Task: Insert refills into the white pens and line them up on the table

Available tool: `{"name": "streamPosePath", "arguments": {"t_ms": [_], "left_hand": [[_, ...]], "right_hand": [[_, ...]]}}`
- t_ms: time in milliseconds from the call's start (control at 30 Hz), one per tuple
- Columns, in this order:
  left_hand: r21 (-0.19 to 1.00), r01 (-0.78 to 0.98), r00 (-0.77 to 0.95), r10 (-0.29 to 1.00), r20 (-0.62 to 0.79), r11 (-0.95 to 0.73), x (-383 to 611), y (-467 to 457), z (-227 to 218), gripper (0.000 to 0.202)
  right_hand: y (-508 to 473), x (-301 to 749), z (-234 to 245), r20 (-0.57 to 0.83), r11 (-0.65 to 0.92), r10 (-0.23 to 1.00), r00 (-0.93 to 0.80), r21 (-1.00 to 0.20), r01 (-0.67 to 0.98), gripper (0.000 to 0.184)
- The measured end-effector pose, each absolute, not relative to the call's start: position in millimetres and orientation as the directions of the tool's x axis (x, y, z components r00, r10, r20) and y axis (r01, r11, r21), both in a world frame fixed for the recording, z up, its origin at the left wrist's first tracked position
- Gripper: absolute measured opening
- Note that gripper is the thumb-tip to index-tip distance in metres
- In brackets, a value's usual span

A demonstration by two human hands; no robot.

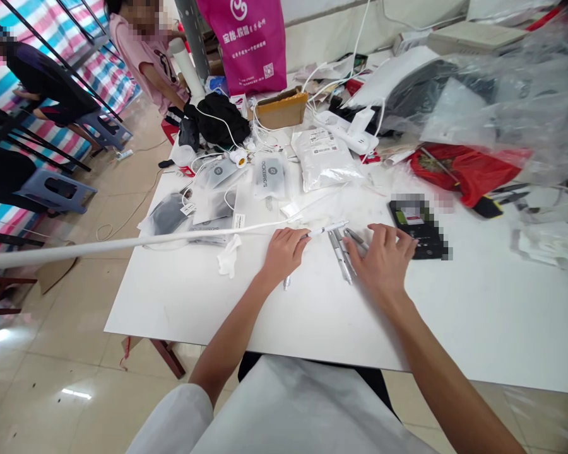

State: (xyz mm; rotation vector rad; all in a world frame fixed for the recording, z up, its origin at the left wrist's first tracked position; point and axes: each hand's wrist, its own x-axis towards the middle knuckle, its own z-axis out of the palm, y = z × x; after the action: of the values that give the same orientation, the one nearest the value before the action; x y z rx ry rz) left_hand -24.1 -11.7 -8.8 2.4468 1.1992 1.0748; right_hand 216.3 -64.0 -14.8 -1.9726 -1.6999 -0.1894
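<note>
My left hand (284, 255) is closed on a white and silver pen (329, 228), whose far end points right over the table. Beneath that hand, the end of another silver pen (286, 282) shows on the tabletop. Several silver pens (341, 258) lie side by side between my two hands. My right hand (383, 261) rests just right of them with thumb and fingers apart, the thumb beside the nearest pens. Whether it touches one I cannot tell. Beyond my right fingers lies a black phone-like object (414, 227), partly blurred out.
A white cable (170, 239) crosses the view above the white table (180, 296). Behind my hands are bagged grey packets (269, 176), a white parcel (329, 157), a power strip (355, 132), a red bag (473, 167) and plastic wrap. Other people sit at the left.
</note>
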Motion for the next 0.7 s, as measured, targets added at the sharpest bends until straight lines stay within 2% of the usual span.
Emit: {"name": "streamPosePath", "arguments": {"t_ms": [267, 400, 567, 700], "left_hand": [[0.473, 0.590, 0.405, 0.747, 0.527, -0.654, -23, -12, -9, 0.020], [0.468, 0.589, 0.411, 0.743, 0.529, -0.659, -23, -13, -9, 0.020], [0.473, 0.605, 0.404, 0.759, 0.510, -0.640, -24, -12, -10, 0.023], [0.469, 0.602, 0.406, 0.753, 0.518, -0.647, -24, -11, -10, 0.022]], "right_hand": [[-54, 219, -16, 0.448, -0.054, 0.875, 0.184, -0.289, 0.956, 0.056], [-46, 219, -15, 0.485, 0.035, 0.866, 0.118, -0.294, 0.955, 0.044], [-47, 218, -14, 0.553, 0.182, 0.830, 0.070, -0.389, 0.903, 0.037], [-49, 221, -15, 0.563, 0.225, 0.824, 0.062, -0.426, 0.876, 0.039]]}}
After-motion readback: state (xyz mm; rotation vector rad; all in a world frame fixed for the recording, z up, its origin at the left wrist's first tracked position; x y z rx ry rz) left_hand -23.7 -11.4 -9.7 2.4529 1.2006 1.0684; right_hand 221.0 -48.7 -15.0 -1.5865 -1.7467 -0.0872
